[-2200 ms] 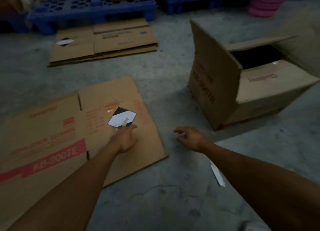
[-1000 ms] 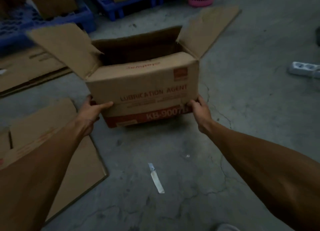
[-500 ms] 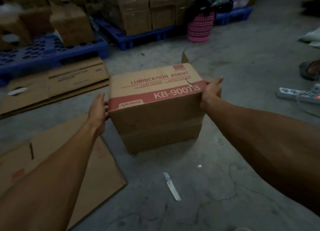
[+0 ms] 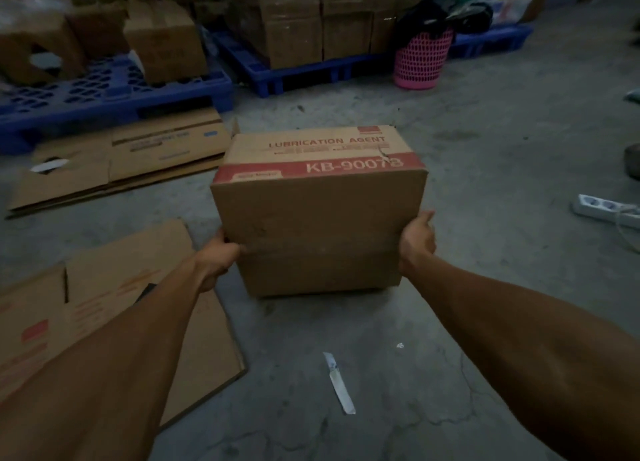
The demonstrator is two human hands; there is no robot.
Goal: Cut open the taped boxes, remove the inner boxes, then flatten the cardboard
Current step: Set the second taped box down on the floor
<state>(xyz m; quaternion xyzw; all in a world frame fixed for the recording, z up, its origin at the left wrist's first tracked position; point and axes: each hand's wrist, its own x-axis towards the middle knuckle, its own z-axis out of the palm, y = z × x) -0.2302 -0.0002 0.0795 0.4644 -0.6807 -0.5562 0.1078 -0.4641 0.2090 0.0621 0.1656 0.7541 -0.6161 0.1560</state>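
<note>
Between my hands sat the box (image 4: 318,211) on the concrete floor (image 4: 485,170); my left hand (image 4: 221,253) gripped its left edge, fingers curled round the corner, my right hand (image 4: 417,241) gripped the right edge. Flattened cardboard (image 4: 114,301) lay under my left arm, a knife (image 4: 339,384) near me, blue pallets (image 4: 114,93) beyond.

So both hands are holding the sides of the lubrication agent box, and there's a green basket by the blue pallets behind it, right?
Not quite: the head view shows the basket is pink, not green. The rest holds: left hand and right hand hold the box by its sides, blue pallets behind.
</note>
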